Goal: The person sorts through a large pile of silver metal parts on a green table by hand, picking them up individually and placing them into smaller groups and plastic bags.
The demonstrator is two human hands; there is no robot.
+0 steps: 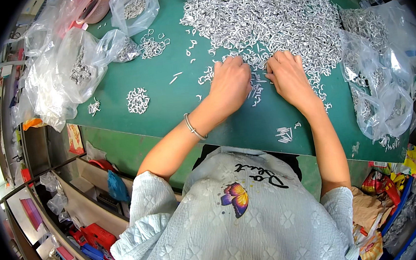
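Sorting through small silver metal hooks (267,16) heaped on the far side of the green table (165,99), left hand (230,81) and right hand (287,76) lying side by side, fingers curled into the heap's near edge; whether anything is pinched, impossible to tell. Risking, probably, loose hooks being nudged toward the near table edge, or tangling into clumps.

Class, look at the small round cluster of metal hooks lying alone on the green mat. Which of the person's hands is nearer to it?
Left. The left hand lies just right of the cluster; the right hand is farther right, beyond the left hand.
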